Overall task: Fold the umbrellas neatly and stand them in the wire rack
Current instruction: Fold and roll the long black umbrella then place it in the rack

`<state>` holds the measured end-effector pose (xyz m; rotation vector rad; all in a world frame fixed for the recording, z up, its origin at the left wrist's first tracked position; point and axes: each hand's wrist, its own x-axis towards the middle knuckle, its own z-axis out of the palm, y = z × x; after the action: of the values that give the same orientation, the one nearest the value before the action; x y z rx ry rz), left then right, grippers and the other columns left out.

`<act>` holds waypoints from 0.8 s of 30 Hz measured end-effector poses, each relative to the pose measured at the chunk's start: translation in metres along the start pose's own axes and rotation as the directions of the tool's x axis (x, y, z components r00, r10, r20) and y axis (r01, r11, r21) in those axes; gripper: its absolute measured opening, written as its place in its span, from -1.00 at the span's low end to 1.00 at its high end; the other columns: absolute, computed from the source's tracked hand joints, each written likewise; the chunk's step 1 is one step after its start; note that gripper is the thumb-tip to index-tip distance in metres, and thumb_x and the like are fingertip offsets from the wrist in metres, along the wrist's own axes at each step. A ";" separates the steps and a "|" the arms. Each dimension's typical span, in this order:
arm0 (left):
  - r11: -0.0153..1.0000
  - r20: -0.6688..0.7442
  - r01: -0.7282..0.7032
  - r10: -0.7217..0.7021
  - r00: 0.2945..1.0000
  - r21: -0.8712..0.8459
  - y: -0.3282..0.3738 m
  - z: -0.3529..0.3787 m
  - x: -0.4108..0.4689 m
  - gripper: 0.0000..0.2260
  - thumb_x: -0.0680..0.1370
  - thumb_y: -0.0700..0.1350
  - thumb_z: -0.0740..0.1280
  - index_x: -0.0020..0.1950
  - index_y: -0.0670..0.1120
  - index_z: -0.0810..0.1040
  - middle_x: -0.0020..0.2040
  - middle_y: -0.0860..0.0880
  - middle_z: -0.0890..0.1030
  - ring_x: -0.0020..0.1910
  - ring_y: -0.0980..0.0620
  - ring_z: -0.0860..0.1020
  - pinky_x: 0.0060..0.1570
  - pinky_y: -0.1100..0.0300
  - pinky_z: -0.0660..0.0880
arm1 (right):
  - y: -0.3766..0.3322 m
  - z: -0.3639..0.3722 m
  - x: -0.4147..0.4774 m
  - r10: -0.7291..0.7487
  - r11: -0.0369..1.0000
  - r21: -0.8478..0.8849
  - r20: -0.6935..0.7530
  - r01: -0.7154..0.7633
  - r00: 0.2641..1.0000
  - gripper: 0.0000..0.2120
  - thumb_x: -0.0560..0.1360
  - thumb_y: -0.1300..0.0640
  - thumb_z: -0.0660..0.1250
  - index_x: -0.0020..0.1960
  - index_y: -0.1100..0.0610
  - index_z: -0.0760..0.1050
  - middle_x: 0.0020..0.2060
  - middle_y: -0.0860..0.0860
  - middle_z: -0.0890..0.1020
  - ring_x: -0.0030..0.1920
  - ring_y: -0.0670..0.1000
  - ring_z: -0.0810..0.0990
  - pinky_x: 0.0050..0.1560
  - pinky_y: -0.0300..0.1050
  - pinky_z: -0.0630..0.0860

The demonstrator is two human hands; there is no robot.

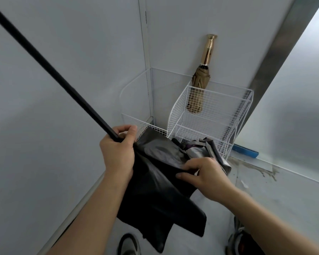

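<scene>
A long black umbrella [160, 190] hangs in front of me, its loose canopy drooping down and its black shaft running up to the top left. My left hand [118, 151] grips the shaft where the canopy begins. My right hand [203, 173] pinches a fold of the black fabric. A folded tan umbrella [198, 89] with a shiny gold handle stands upright in the white wire rack [219, 115], leaning on the wall. A grey and purple umbrella [201, 150] lies low at the rack's front, partly hidden behind the black canopy.
The rack stands in a corner of white walls, with a second white wire basket [136, 124] to its left. A blue strip [245, 150] lies at the wall's foot on the right. My shoes [129, 243] show at the bottom edge on the pale floor.
</scene>
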<state>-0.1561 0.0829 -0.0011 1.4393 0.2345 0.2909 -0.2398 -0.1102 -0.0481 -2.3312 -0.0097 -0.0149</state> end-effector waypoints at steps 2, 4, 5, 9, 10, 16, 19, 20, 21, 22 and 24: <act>0.999 -0.033 0.021 -0.022 0.999 -0.028 -0.002 -0.001 0.000 -0.86 0.54 -0.25 0.41 -0.22 -0.11 0.57 -0.51 0.07 0.47 -0.43 0.07 0.44 -0.22 0.15 0.44 | -0.002 0.008 0.000 0.004 1.000 -0.005 0.038 -0.004 0.999 -0.92 0.41 -0.07 0.51 -0.16 -0.13 0.63 -0.38 -0.24 0.60 -0.25 -0.13 0.58 -0.11 -0.05 0.54; 0.997 -0.052 0.049 -0.052 0.997 -0.059 -0.004 0.000 0.000 -0.86 0.55 -0.25 0.39 -0.20 -0.12 0.56 -0.54 0.09 0.46 -0.44 0.07 0.45 -0.19 0.11 0.46 | -0.004 0.017 0.001 0.016 0.995 -0.100 0.060 -0.010 0.998 -0.93 0.44 -0.08 0.47 -0.11 -0.12 0.66 -0.29 -0.22 0.63 -0.15 -0.09 0.60 -0.05 -0.06 0.54; 0.996 -0.060 0.058 -0.062 0.996 -0.067 -0.004 0.001 -0.001 -0.86 0.56 -0.25 0.39 -0.19 -0.12 0.56 -0.55 0.09 0.45 -0.44 0.07 0.45 -0.19 0.12 0.46 | -0.003 0.019 0.002 0.032 0.985 -0.171 0.039 -0.025 0.999 -0.89 0.46 -0.10 0.44 -0.06 -0.10 0.67 -0.20 -0.18 0.66 -0.07 -0.06 0.61 -0.01 -0.05 0.53; 0.996 -0.130 0.071 -0.078 0.988 -0.058 -0.008 0.004 -0.001 -0.87 0.56 -0.23 0.39 -0.18 -0.10 0.56 -0.48 0.05 0.46 -0.49 0.17 0.43 -0.31 0.29 0.44 | -0.011 0.009 0.002 -0.012 0.998 -0.060 -0.209 -0.001 0.978 -0.65 0.41 -0.29 0.35 0.03 -0.09 0.66 -0.07 -0.17 0.63 -0.02 -0.12 0.60 0.00 -0.04 0.53; 0.996 -0.146 0.072 -0.080 0.986 -0.056 -0.008 0.004 0.000 -0.86 0.56 -0.23 0.39 -0.19 -0.09 0.56 -0.45 0.02 0.46 -0.50 0.18 0.43 -0.34 0.31 0.43 | -0.016 0.004 -0.001 -0.053 0.996 0.050 -0.282 0.070 0.958 -0.62 0.41 -0.31 0.33 0.02 -0.07 0.66 -0.07 -0.19 0.63 -0.01 -0.15 0.60 0.01 -0.06 0.53; 0.997 -0.195 0.067 -0.074 0.978 -0.044 -0.008 0.005 0.005 -0.81 0.55 -0.26 0.38 -0.24 -0.06 0.56 -0.45 0.02 0.46 -0.52 0.19 0.42 -0.37 0.33 0.42 | -0.035 0.004 -0.028 -0.340 0.905 -0.290 -0.053 0.311 0.939 -0.17 0.29 -0.39 0.42 0.46 -0.08 0.35 0.42 -0.14 0.39 0.42 -0.10 0.34 0.35 -0.16 0.29; 0.996 -0.196 0.088 -0.091 0.976 -0.027 -0.010 0.004 0.005 -0.82 0.56 -0.26 0.38 -0.23 -0.07 0.55 -0.43 0.00 0.47 -0.54 0.21 0.42 -0.41 0.37 0.42 | -0.028 0.023 -0.024 -0.379 0.871 -0.374 -0.098 0.318 0.920 -0.45 0.36 -0.15 0.38 0.32 -0.03 0.50 0.29 -0.11 0.54 0.29 -0.06 0.47 0.26 -0.11 0.44; 0.994 -0.185 0.106 -0.108 0.977 -0.021 -0.011 0.004 0.004 -0.83 0.56 -0.25 0.38 -0.23 -0.08 0.56 -0.41 -0.01 0.47 -0.54 0.21 0.43 -0.41 0.37 0.42 | -0.028 0.022 -0.020 -0.375 0.904 -0.298 -0.209 0.307 0.903 -0.65 0.41 -0.04 0.36 0.17 -0.01 0.59 0.13 -0.14 0.62 0.15 -0.09 0.56 0.15 -0.09 0.51; 0.992 -0.167 0.129 -0.129 0.977 -0.014 -0.012 0.005 0.003 -0.83 0.56 -0.25 0.38 -0.22 -0.08 0.56 -0.40 -0.02 0.48 -0.52 0.21 0.43 -0.41 0.36 0.43 | -0.028 0.017 -0.016 -0.305 0.949 -0.175 -0.323 0.261 0.896 -0.81 0.47 0.04 0.35 0.05 0.01 0.64 -0.03 -0.18 0.66 0.01 -0.11 0.61 0.03 -0.07 0.54; 0.989 -0.147 0.148 -0.147 0.978 -0.005 -0.012 0.006 0.002 -0.84 0.55 -0.25 0.39 -0.22 -0.08 0.56 -0.39 -0.02 0.48 -0.50 0.19 0.44 -0.39 0.34 0.44 | -0.029 0.009 -0.012 -0.168 0.983 -0.006 -0.400 0.181 0.901 -0.89 0.53 0.08 0.36 -0.03 0.04 0.66 -0.17 -0.18 0.67 -0.12 -0.11 0.63 -0.08 -0.06 0.55; 0.988 -0.113 0.153 -0.149 0.982 0.025 -0.014 0.007 -0.001 -0.82 0.55 -0.25 0.39 -0.23 -0.07 0.56 -0.38 -0.03 0.47 -0.45 0.13 0.45 -0.33 0.26 0.46 | -0.028 -0.008 -0.006 0.137 0.939 0.344 -0.363 -0.004 0.922 -0.82 0.57 0.09 0.35 -0.10 0.15 0.67 -0.29 0.03 0.68 -0.24 0.04 0.64 -0.20 -0.03 0.53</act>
<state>-0.1540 0.0741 -0.0146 1.4313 0.4391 0.2444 -0.2459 -0.0964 -0.0223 -1.9480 0.2507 -0.4024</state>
